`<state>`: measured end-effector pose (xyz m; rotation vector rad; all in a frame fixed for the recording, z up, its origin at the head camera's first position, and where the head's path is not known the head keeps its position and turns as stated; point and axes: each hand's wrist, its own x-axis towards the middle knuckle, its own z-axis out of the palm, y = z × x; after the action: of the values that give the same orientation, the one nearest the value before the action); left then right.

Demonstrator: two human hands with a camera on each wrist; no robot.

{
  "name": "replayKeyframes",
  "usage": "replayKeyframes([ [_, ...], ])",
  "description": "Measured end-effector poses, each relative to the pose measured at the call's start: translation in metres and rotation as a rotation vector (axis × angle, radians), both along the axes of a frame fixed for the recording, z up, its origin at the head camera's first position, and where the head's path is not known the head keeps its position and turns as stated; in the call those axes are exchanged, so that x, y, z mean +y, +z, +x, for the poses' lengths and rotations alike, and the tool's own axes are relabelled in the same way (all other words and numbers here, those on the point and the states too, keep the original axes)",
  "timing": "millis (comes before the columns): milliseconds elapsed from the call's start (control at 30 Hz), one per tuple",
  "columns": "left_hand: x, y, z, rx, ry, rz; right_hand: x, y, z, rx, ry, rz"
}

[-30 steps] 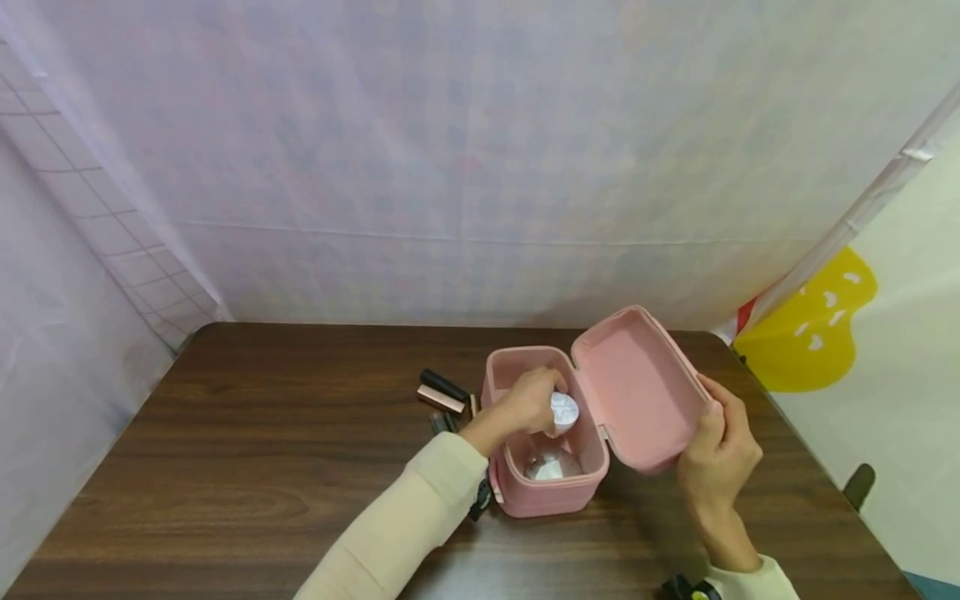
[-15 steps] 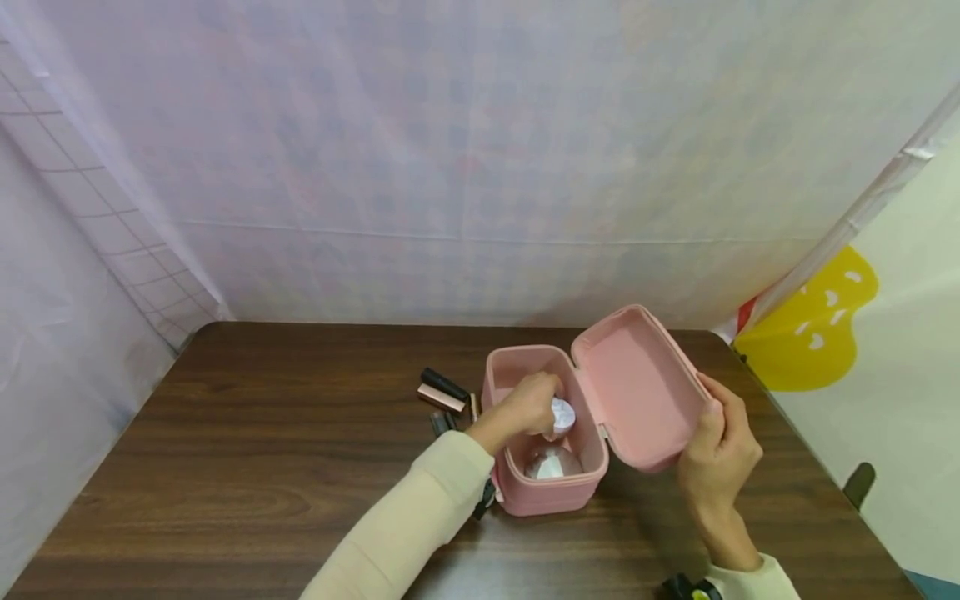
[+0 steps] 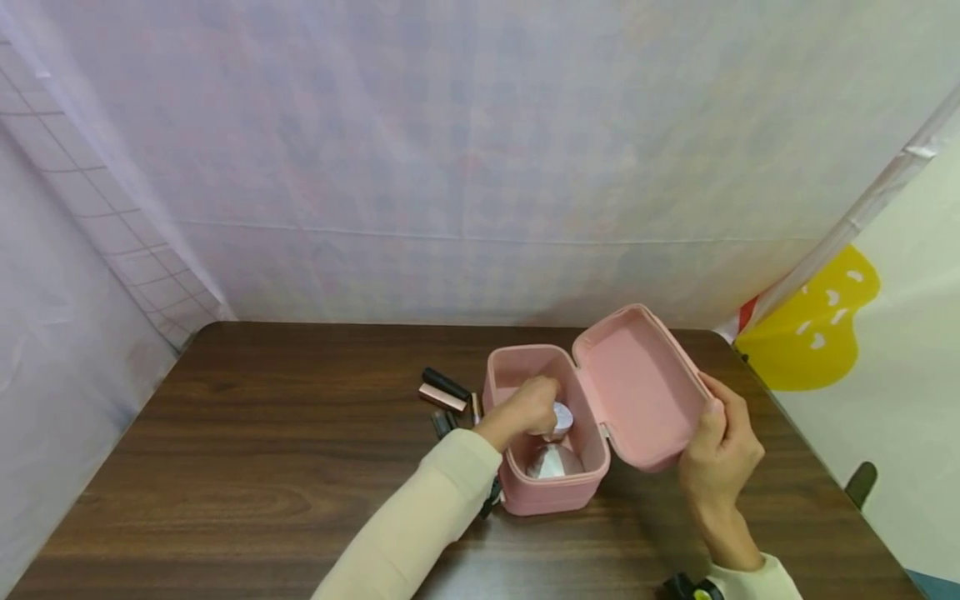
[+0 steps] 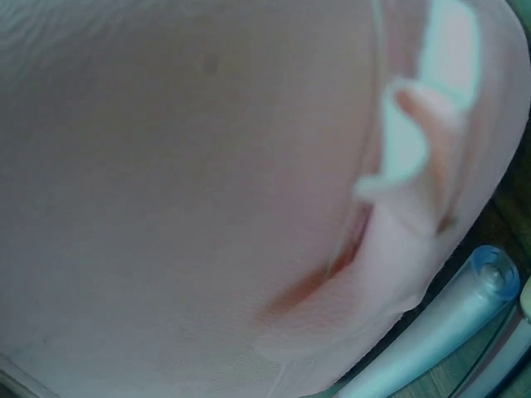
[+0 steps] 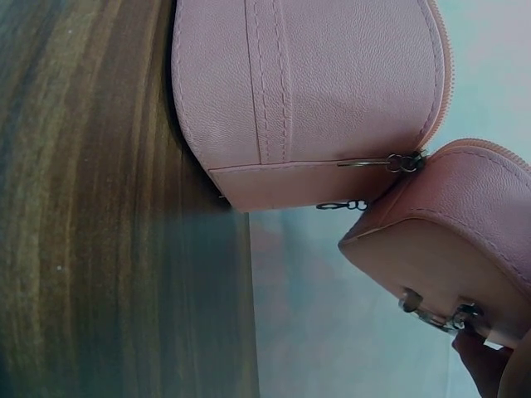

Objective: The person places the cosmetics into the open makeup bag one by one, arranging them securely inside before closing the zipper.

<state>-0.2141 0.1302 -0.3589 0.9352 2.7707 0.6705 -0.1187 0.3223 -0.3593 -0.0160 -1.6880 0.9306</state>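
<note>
Head view: worn on my head, looks forward and down; covers my left hand [image 3: 528,406], my right hand [image 3: 722,454], pink case [image 3: 551,497], table [image 3: 262,417], backdrop curtain [image 3: 465,167]. Left wrist view: very close, faces outer wall of case, filling most of frame. Right wrist view: near, rolled sideways, table at frame left; faces case and lid [image 5: 452,257] from outside. Shared by head and right wrist views: case, lid, table, curtain. Shared by both wrist views: case exterior.

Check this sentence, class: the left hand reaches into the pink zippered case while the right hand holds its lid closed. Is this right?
Closed is wrong: the right hand holds the lid open, as the head view shows.
</note>
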Motion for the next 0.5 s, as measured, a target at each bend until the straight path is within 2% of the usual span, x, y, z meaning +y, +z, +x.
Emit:
replayKeyframes([
  [500,0.0056,-0.003,0.0003,-0.018,0.03,-0.076,-0.0005,0.0004,0.0007,0.005,0.002,0.011],
])
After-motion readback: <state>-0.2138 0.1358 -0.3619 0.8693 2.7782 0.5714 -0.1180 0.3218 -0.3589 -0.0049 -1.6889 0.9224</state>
